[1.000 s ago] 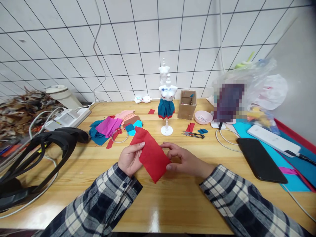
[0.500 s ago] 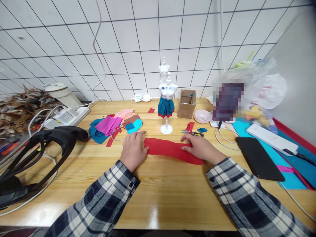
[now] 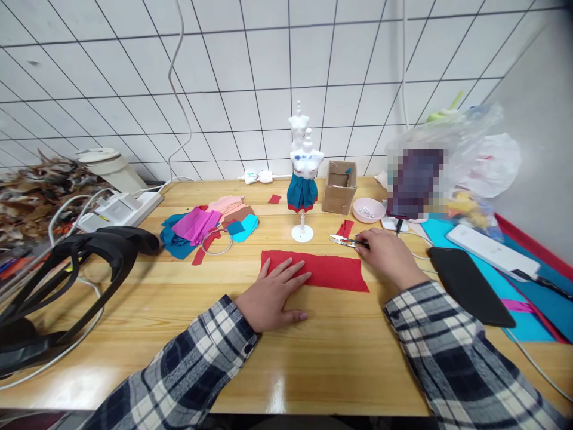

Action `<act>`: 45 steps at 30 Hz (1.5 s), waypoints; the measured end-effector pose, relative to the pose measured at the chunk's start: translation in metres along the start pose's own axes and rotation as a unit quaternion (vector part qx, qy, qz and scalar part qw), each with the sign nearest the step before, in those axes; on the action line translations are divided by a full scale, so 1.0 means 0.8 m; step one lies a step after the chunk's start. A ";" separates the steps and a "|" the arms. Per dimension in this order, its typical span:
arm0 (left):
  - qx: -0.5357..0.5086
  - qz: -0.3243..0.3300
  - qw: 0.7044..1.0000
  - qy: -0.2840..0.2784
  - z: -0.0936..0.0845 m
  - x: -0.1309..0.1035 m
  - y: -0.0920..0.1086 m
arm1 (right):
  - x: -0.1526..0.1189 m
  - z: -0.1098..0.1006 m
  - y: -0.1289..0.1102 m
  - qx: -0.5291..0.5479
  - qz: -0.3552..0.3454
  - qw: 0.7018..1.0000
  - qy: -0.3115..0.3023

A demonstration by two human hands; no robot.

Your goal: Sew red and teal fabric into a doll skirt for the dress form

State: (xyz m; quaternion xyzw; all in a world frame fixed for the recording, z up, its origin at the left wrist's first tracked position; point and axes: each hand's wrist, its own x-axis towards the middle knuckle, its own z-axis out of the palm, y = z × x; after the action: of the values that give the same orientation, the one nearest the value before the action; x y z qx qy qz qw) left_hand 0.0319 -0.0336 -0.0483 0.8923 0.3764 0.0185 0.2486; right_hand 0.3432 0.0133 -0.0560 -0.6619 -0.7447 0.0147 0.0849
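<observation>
A red strip (image 3: 338,273), thin like crepe paper or cloth, lies flat on the wooden table in front of me. Spread over its left part is my left hand (image 3: 275,292), fingers apart and palm down. My right hand (image 3: 387,254) is at the small scissors (image 3: 347,240), fingers closed around their dark handles, blades pointing left. Beyond the strip stands a white mini mannequin (image 3: 307,164) in a teal skirt (image 3: 301,192) with a red hem. Red scraps (image 3: 344,228) lie just behind the scissors.
Coloured pieces (image 3: 197,227) and a ring (image 3: 217,242) lie at the left, near a black headset (image 3: 85,275). Behind are a cardboard box (image 3: 339,188) and a pink bowl (image 3: 369,210) of beads. A black phone (image 3: 468,286) and white power bank (image 3: 492,249) lie at right.
My left hand has moved right, from the strip's left end onto its top. My right hand has let go of the strip and closed on the scissors. The strip now lies flatter.
</observation>
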 end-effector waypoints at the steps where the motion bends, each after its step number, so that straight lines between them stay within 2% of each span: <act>1: 0.009 -0.007 1.000 -0.004 -0.001 -0.001 0.002 | 0.000 -0.001 0.000 0.004 0.003 1.000 0.005; 6: 0.035 -0.029 0.999 -0.017 -0.002 -0.002 0.014 | 0.000 -0.011 0.004 0.053 0.023 0.997 0.044; 9: 0.037 -0.037 0.999 -0.012 0.001 0.000 0.019 | 0.000 -0.014 -0.002 0.126 -0.015 0.985 0.119; 11: 0.043 -0.039 0.998 -0.003 0.005 0.000 0.022 | -0.003 -0.011 -0.019 0.170 -0.052 0.973 0.145; 13: 0.056 -0.042 0.997 0.014 0.009 -0.001 0.025 | -0.007 -0.004 -0.044 0.195 -0.065 0.971 0.124; 16: 0.081 -0.043 0.994 0.052 0.014 -0.002 0.029 | -0.014 0.010 -0.081 0.208 -0.100 0.972 0.031; 18: 0.088 -0.040 0.993 0.062 0.016 -0.003 0.030 | -0.017 0.017 -0.096 0.196 -0.111 0.974 -0.005; 24: 0.084 -0.029 0.995 0.047 0.014 -0.001 0.028 | -0.013 0.026 -0.096 0.136 -0.122 0.983 0.007; 28: 0.074 -0.024 0.993 0.085 0.006 0.002 0.023 | -0.010 0.027 -0.092 0.133 -0.115 0.984 0.018; 30: 0.064 -0.046 0.989 0.125 -0.004 0.001 0.011 | -0.011 0.026 -0.091 0.139 -0.115 0.983 0.025; 32: 0.069 -0.118 0.977 0.165 -0.021 -0.003 -0.012 | -0.013 0.024 -0.089 0.156 -0.121 0.979 0.043; 35: 0.112 -0.249 0.928 0.253 -0.054 -0.014 -0.066 | -0.015 0.019 -0.089 0.196 -0.134 0.967 0.093; 38: 0.176 -0.285 0.880 0.338 -0.082 -0.020 -0.119 | -0.016 0.014 -0.090 0.229 -0.152 0.952 0.133; 41: 0.187 -0.284 0.878 0.336 -0.089 -0.013 -0.149 | -0.016 0.013 -0.093 0.248 -0.170 0.943 0.139; 45: 0.197 -0.305 0.875 0.320 -0.080 -0.002 -0.155 | -0.016 0.014 -0.095 0.262 -0.184 0.938 0.130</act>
State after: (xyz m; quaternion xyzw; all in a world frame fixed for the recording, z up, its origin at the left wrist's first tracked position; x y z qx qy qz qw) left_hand -0.0653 0.0662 -0.0486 0.7094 0.6845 0.1513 -0.0728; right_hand 0.2683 -0.0077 -0.0586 -0.4637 -0.8055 0.1074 0.3532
